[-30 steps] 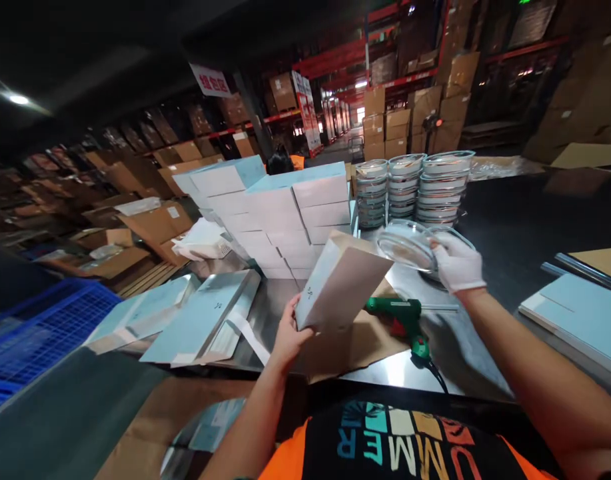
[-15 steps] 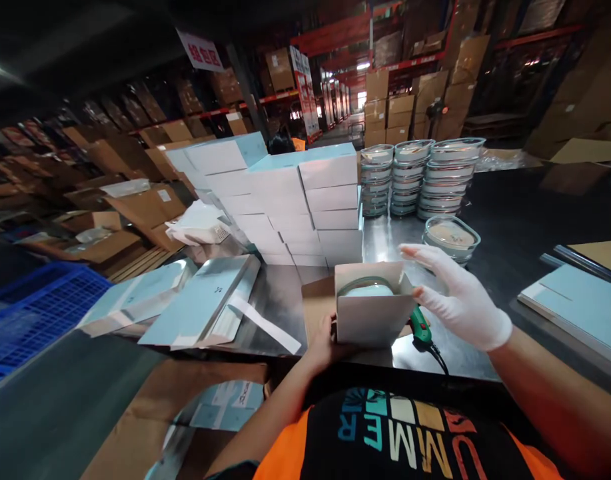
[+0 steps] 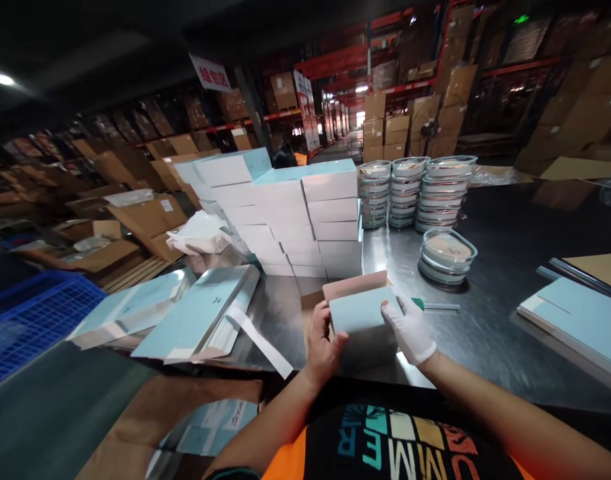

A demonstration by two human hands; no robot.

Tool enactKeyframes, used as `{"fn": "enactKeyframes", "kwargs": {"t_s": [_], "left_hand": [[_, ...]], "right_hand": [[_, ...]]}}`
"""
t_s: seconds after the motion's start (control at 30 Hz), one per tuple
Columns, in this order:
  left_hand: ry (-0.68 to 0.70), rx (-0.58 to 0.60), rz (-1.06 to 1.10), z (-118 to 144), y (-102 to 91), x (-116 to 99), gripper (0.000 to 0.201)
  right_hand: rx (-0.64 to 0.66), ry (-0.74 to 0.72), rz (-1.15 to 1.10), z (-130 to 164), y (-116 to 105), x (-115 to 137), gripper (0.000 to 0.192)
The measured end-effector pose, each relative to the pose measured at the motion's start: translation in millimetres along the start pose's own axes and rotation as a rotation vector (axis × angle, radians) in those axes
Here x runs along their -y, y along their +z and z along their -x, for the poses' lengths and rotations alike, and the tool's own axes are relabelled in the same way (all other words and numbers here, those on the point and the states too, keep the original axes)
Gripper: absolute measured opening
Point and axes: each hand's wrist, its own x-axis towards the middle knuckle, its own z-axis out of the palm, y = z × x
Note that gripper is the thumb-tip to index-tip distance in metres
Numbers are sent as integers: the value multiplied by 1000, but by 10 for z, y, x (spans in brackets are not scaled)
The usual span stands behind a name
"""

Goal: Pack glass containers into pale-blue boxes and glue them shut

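Note:
A small pale blue box [image 3: 361,319] stands on the steel table [image 3: 485,333] right in front of me, its rear flap still up. My bare left hand [image 3: 322,343] grips its left side. On its right side rests my right hand [image 3: 409,328], in a white glove, pressing the lid down. A green glue gun [image 3: 425,306] lies just behind my right hand. A short stack of clear lidded dishes [image 3: 446,255] sits further back to the right.
A pile of closed pale blue boxes [image 3: 290,217] rises behind the box. Three tall stacks of clear dishes [image 3: 416,190] stand at the back. Flat unfolded box blanks [image 3: 195,313] lie left, more blanks [image 3: 580,320] right. A blue crate [image 3: 30,313] sits far left.
A second ago my right hand carried a clear dish while the left held the open box. The dish went into the box, and now both hands have the lid folded down.

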Motion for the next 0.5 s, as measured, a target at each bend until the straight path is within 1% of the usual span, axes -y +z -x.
{"fn": "enactKeyframes", "kwargs": {"t_s": [0.03,0.07,0.1,0.13,0.2,0.23,0.3,0.37,0.4,0.47,0.5], "left_hand": [[-16,-55,16,29,11,3,74],[-25,-72,16,56,9,13,79],[-29,-50,-3,75,-6,24,82],[-33,3,-36,84,-30,36,83],[-60,103,-97,65,-94,47,75],[-79,119,-105,43,-123,46,72],[-105,100,-82,-12,-160,36,70],[-111,85,-61,-63,-154,19,73],[-110,79,-58,-85,-137,9,75],[-100,59,-51,-124,-86,-15,76],[-90,43,-41,-144,-60,-31,76]], "right_hand": [[-41,8,5,-35,34,1,44],[-80,8,10,-64,46,0,45],[-104,-3,24,-89,33,0,47],[-109,-19,45,-111,-10,-1,49],[-91,-42,96,-153,-177,-13,47],[-77,-37,154,-173,-290,-29,45],[-14,41,351,-204,-528,-95,39],[101,166,553,-214,-717,-202,26],[161,218,612,-209,-781,-264,21],[228,268,606,-182,-851,-381,18],[217,267,579,-163,-868,-428,14]]}}
